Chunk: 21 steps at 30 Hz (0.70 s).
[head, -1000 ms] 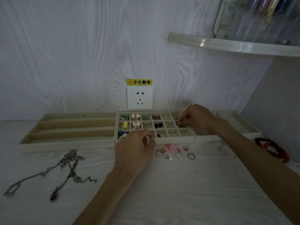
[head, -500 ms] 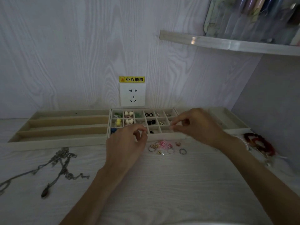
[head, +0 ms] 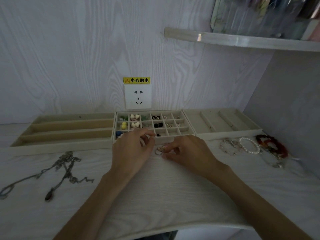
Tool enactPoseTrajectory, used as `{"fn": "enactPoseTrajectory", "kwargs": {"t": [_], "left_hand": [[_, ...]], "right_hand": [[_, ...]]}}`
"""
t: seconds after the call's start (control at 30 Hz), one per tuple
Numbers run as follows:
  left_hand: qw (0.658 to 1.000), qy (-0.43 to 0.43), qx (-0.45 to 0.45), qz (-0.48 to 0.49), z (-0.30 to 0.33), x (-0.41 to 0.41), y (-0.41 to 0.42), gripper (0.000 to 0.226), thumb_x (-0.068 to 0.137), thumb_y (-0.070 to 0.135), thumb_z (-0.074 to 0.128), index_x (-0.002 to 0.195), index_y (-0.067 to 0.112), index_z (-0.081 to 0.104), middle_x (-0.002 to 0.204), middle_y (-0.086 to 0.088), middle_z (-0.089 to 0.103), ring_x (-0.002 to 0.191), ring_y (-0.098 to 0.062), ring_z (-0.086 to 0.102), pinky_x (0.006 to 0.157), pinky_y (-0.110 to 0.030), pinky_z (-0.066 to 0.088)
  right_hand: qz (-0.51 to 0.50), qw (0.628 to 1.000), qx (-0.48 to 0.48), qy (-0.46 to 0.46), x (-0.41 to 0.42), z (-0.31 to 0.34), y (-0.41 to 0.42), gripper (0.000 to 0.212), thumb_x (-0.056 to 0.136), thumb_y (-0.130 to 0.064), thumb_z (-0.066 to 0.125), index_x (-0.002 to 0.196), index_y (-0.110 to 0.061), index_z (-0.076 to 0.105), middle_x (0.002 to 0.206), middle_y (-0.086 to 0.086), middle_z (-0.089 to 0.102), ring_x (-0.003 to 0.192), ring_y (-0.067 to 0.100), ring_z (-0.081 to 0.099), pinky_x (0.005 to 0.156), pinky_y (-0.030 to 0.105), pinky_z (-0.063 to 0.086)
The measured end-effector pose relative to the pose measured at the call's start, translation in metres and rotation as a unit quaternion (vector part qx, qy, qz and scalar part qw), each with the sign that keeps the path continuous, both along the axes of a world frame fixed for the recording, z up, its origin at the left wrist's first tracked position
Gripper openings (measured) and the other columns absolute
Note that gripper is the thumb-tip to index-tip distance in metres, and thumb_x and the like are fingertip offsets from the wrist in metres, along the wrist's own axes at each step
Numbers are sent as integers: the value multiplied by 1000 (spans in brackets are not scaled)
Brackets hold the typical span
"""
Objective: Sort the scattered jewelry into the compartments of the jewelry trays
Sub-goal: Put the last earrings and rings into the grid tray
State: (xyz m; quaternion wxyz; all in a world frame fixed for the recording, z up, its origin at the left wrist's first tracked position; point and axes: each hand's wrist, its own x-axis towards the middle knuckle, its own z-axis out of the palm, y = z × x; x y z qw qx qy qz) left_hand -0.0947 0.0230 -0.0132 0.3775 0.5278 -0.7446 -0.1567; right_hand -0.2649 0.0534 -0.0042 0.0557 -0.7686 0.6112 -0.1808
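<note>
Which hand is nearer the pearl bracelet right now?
Right. The right hand is at the loose rings, left of the pearl bracelet; the left hand is farther left, at the grid tray's front edge.

A white wall socket (head: 138,96) is mounted at frame centre on the pale wood-grain wall (head: 69,54), with a yellow warning label (head: 136,80) bearing black characters directly above it. A pale shelf (head: 242,41) projects from the wall at upper right, carrying a translucent container (head: 259,14) whose contents are blurred. The white wood-grain tabletop (head: 173,196) occupies the lower frame.
</note>
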Motion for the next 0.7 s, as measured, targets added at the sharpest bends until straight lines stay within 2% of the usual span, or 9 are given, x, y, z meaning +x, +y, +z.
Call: {"fn": "enactPoseTrajectory", "kwargs": {"t": [0.1, 0.2, 0.27, 0.37, 0.5, 0.63, 0.7], "left_hand": [[998, 53, 29, -32, -1, -1, -2, 13, 87, 28, 61, 91, 39, 67, 82, 23, 64, 68, 3, 59, 65, -16, 46], [981, 124, 94, -117, 2, -3, -3, 14, 90, 23, 59, 93, 34, 68, 87, 21, 67, 74, 5, 61, 67, -12, 45], [960, 164, 152, -169, 8, -7, 0, 17, 92, 21, 56, 93, 32, 69, 85, 17, 70, 74, 4, 63, 59, -8, 42], [936, 211, 210, -190, 14, -12, 4, 26, 92, 18, 54, 84, 39, 68, 81, 17, 71, 77, -2, 65, 54, -14, 45], [916, 258, 248, -183, 16, -12, 5, 41, 90, 13, 54, 64, 38, 72, 75, 11, 73, 82, -10, 67, 57, -21, 47], [927, 245, 214, -186, 13, -12, 6, 18, 86, 23, 63, 83, 39, 71, 77, 14, 73, 74, -6, 67, 56, -19, 46], [928, 252, 202, -184, 12, -12, 6, 13, 84, 24, 65, 84, 36, 71, 74, 13, 73, 68, -2, 65, 53, -16, 46]], "right_hand": [[0, 986, -6, -164, -5, -2, -2, 6, 80, -32, 72, 85, -32, 75, 65, -16, 62, 61, 3, 53, 57, 17, 40], [-6, 922, 26, -386, -3, 7, 0, 11, 82, -17, 69, 92, -15, 75, 72, -7, 72, 55, 0, 60, 54, 11, 45], [-11, 880, 71, -470, 0, 16, 5, 20, 86, -16, 63, 100, -5, 72, 72, -7, 72, 57, -4, 63, 54, 7, 43], [3, 860, 122, -496, 3, 22, 10, 23, 92, -12, 53, 108, -1, 65, 44, -17, 57, 45, -8, 54, 47, 4, 39], [6, 852, 130, -507, 3, 23, 11, 27, 92, -11, 52, 114, 2, 63, 40, -19, 52, 41, -9, 51, 43, 4, 37], [-12, 849, 106, -517, 2, 19, 8, 25, 89, -10, 57, 109, 3, 66, 48, -18, 59, 45, -7, 53, 47, 5, 39], [-19, 847, 94, -523, 1, 18, 7, 23, 87, -10, 61, 105, 2, 68, 53, -15, 63, 44, -6, 53, 46, 5, 39]]}}
